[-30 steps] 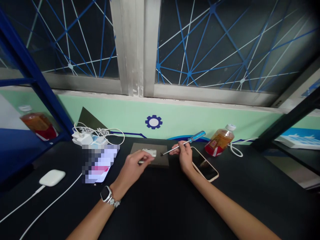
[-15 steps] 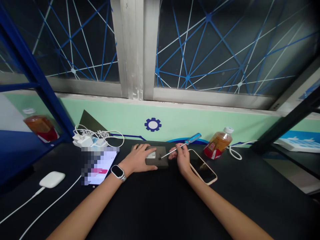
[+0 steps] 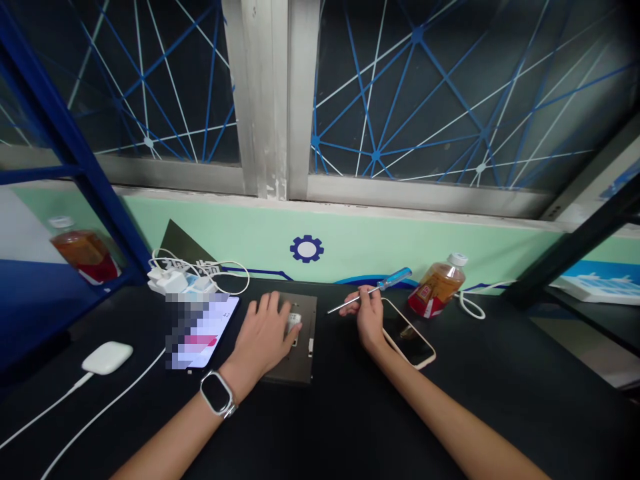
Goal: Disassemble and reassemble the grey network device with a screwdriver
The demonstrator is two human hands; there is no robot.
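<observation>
A flat grey-brown metal box (image 3: 303, 363) with small pale parts on its top lies on the black table. My left hand (image 3: 265, 333) rests over its left part, fingers spread, with a watch on the wrist. To the right, my right hand (image 3: 367, 313) holds a screwdriver (image 3: 395, 278) by its shaft near the blue handle. The screwdriver's tip points left, just past the box's right edge, apart from it. A phone in a pale case (image 3: 407, 333) lies under and beside the right wrist.
At the left lie a lit phone (image 3: 213, 330), a white case on a cable (image 3: 107, 359) and a power strip with chargers (image 3: 175, 283). A drink bottle (image 3: 436, 288) stands at the back right. Behind is a green wall (image 3: 250, 233) below windows.
The box has turned, so its long side now runs front to back. My left hand has moved left and towards me. The screwdriver tip has come off the box, slightly to the right.
</observation>
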